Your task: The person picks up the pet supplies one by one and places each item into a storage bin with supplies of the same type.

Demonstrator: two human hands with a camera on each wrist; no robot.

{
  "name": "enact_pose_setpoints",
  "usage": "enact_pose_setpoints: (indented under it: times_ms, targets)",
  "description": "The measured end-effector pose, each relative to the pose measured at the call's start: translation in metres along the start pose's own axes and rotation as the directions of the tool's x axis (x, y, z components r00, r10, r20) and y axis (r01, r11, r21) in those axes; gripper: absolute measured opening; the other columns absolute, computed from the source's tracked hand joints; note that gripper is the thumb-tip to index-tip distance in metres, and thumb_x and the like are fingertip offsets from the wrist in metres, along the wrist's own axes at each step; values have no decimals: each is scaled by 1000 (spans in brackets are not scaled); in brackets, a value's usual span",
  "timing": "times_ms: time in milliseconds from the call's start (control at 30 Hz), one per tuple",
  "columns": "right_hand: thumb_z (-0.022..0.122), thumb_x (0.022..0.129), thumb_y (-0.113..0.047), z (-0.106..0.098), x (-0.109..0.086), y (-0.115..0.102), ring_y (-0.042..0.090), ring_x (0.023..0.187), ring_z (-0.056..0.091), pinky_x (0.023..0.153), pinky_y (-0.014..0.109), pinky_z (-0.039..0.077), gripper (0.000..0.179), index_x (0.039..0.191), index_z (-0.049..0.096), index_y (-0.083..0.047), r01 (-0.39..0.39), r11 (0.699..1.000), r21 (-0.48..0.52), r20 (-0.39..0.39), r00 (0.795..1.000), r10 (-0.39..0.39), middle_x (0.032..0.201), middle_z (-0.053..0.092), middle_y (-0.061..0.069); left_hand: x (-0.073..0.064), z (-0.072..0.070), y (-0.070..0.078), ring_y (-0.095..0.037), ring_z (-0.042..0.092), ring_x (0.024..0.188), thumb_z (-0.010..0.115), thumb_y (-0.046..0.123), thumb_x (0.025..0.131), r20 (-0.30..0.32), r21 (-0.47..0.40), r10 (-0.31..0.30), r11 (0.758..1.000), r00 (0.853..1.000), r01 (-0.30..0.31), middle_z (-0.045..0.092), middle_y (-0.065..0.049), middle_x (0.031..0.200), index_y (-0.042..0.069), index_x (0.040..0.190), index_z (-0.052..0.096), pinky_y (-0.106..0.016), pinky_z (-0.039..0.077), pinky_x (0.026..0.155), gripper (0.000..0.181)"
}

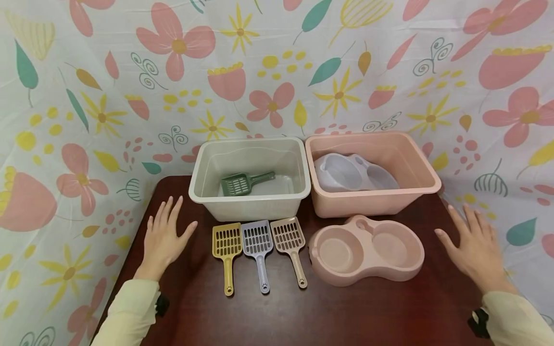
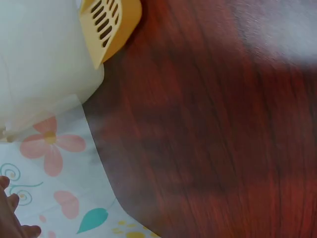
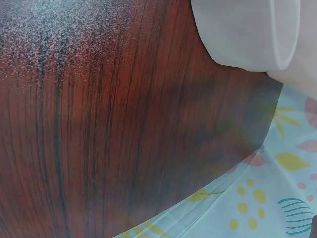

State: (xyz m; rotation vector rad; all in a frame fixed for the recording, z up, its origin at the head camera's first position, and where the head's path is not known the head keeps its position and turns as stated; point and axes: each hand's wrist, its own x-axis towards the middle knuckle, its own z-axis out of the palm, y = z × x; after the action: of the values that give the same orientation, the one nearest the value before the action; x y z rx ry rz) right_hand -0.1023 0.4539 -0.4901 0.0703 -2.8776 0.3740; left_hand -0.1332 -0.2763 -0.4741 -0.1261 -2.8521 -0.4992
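My left hand (image 1: 163, 238) is at the table's left side with fingers spread, holding nothing. On the right, my right hand (image 1: 473, 247) also has its fingers extended and holds nothing. Between them lie a yellow litter scoop (image 1: 228, 262), a lavender litter scoop (image 1: 261, 262) and a beige litter scoop (image 1: 296, 257), side by side. Right of these sits a pink double pet bowl (image 1: 368, 247), nearest my right hand. Behind stands a light grey litter box (image 1: 251, 209) with a green scoop (image 1: 237, 185) inside. A pink litter box (image 1: 359, 206) beside it contains a lavender double bowl (image 1: 346, 173).
Everything stands on a dark red-brown wooden table (image 1: 259, 319). A white cloth (image 1: 277, 57) with flowers and leaves hangs behind and along both sides. In the left wrist view, the table's corner edge shows beside the grey box (image 2: 44, 59).
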Motion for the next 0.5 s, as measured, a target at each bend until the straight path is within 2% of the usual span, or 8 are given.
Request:
enact_pose_setpoints:
  times_ms: [300, 500]
  targets:
    - [48, 103, -44, 0, -6, -2, 44, 148, 1, 116, 58, -3, 71, 160, 16, -17, -7, 1000, -5, -15, 1000, 7, 161, 11, 25, 16, 0, 2, -38, 25, 144, 51, 51, 100, -34, -145, -8, 989, 999, 3, 26, -11, 161, 26, 160, 19, -65, 25, 108, 72]
    - [48, 102, -43, 0, -8, -6, 44, 147, 4, 116, 60, -1, 71, 161, 15, -19, -19, 1000, 6, -21, 1000, 19, 161, 12, 23, 24, 0, 5, -39, 29, 142, 49, 51, 101, -9, -268, -67, 961, 998, 62, 28, -9, 160, 36, 158, 21, -71, 27, 101, 66]
